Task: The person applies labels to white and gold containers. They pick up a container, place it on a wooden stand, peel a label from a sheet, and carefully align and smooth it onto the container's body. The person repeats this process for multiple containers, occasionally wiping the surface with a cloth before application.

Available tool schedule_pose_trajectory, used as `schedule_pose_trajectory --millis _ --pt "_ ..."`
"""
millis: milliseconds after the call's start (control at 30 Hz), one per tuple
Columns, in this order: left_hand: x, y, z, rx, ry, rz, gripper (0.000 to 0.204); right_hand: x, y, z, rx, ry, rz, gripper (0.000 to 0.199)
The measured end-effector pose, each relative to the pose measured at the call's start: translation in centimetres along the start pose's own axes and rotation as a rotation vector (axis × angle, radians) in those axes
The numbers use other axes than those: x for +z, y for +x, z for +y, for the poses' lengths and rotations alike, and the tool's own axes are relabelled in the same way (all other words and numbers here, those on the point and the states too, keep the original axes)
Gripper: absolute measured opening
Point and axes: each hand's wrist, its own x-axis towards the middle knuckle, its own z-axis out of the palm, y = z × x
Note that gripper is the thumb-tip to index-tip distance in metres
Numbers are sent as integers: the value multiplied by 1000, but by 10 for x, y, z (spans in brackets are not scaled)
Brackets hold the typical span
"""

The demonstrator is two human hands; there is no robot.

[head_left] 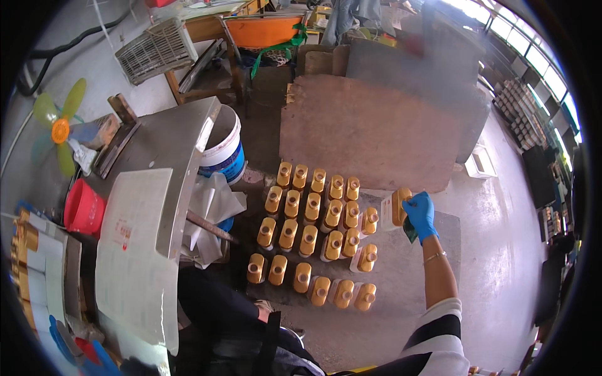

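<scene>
My right hand (420, 214), in a blue glove, is closed on a bottle (396, 207) with a gold top and a white body. It holds this bottle at the far right end of the rows, tilted so that its pale side shows. A bit of dark green material (410, 230) hangs below the gloved fingers; I cannot tell what it is. Several similar gold-topped bottles (307, 240) stand in rows on the floor, their round necks facing up. The bottle nearest my right hand is an upright one (370, 220) at the right edge. My left hand is out of view.
A grey metal table (160, 135) with a translucent white sheet (135, 250) and a red bucket (84, 208) is at left. Beside it stands a white-and-blue pail (224, 153). A large brown board (370, 128) rises behind the bottles. A yellow-bladed fan (60, 130) is far left.
</scene>
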Motion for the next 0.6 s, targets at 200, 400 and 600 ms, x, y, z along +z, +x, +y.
schedule_pose_trajectory --millis 200,400,600 --pt "23 27 26 137 125 -157 50 91 68 36 167 0 28 22" --pt "31 35 40 203 193 -251 45 172 101 69 352 -79 -35 27" --pt "34 43 38 119 217 -556 28 236 98 97 409 -86 -67 31"
